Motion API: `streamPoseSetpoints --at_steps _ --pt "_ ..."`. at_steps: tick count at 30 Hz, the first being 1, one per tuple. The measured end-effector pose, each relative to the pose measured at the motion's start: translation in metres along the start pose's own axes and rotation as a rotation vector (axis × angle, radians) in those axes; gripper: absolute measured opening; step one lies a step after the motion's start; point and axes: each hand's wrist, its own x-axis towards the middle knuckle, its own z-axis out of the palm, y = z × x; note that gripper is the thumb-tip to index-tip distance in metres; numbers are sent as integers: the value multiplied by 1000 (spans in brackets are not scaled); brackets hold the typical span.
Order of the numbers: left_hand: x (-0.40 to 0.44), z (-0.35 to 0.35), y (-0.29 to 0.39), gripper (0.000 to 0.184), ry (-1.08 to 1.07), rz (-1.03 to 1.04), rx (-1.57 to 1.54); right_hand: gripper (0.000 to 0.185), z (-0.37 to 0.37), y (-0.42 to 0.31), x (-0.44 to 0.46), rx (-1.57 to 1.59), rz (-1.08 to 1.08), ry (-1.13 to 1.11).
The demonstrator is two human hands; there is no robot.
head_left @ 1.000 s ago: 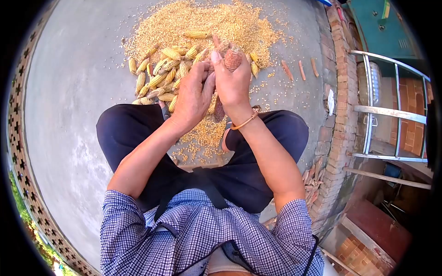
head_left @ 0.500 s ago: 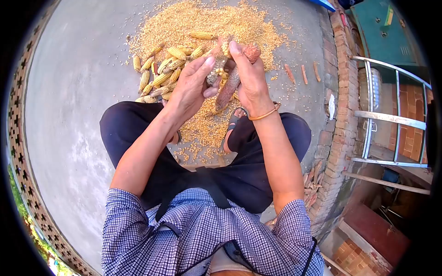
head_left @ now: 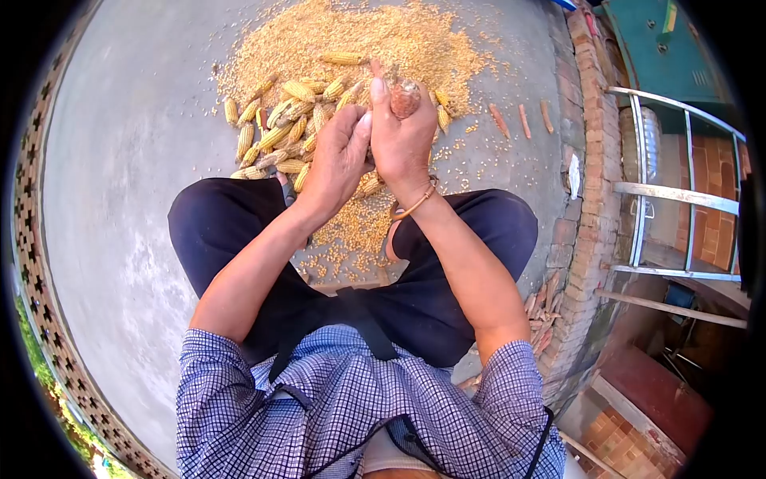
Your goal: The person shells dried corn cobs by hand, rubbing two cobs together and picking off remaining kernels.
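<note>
My right hand [head_left: 403,148] is wrapped round a bare reddish corn cob [head_left: 405,97], whose blunt end sticks out above the fingers. My left hand [head_left: 341,158] is closed against it, on a partly shelled ear of corn that the fingers of both hands mostly hide; only a bit of its top [head_left: 391,73] shows by the right thumb. Beyond and left of the hands lies a heap of yellow corn ears [head_left: 279,132]. Loose kernels [head_left: 359,28] spread widely behind the ears, and more kernels [head_left: 351,239] lie between my feet.
Several stripped cobs [head_left: 524,121] lie on the concrete floor [head_left: 136,160] to the right. A low brick edge [head_left: 590,199] runs along that side, with a metal ladder-like frame [head_left: 678,195] and a green cabinet [head_left: 662,56] past it. More bare cobs [head_left: 544,311] are piled near my right knee.
Both hands have drawn closer together and turned, with the right hand shifting left. The bare cob has tipped so its end points up, and the partly shelled ear has become mostly hidden.
</note>
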Motion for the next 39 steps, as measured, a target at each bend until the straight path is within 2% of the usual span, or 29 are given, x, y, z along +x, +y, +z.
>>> streamPoseSetpoints --at_steps 1,2,4,8,15,21,24,27,28,31,34,35,38,39 --pt "0 1 7 25 -4 -112 -177 52 -3 -1 2 24 6 -52" --pt "2 -4 6 26 -80 -139 -286 55 -4 -1 4 47 10 -111" --pt "12 -19 13 30 -241 -173 -495 41 -2 1 12 192 79 -154" --pt "8 -16 36 28 -81 -315 -615 27 -13 -5 17 402 234 -258" --pt "13 -35 13 30 -299 -347 -848 22 -21 -11 19 580 333 -354" --pt "10 -32 20 31 -289 -342 -803 20 -25 -11 20 549 289 -393" --pt "8 -29 27 30 -280 -334 -727 21 -27 -10 22 555 298 -365" --pt "3 -16 36 31 -130 -335 -516 25 -28 -7 24 607 327 -335" --pt "3 -18 30 30 -147 -276 -363 26 -29 -5 25 628 338 -328" --pt "3 -19 18 26 -145 -137 69 29 -22 -1 22 545 192 -261" --pt "3 -11 6 25 -31 222 656 25 -16 -2 18 457 192 -329" --pt "1 -10 6 28 -50 174 668 22 -10 9 18 366 64 -266" --pt "-4 -3 -4 25 -46 239 715 44 1 10 11 348 242 -74" --pt "-6 0 -8 21 -29 279 691 45 5 9 9 225 171 8"
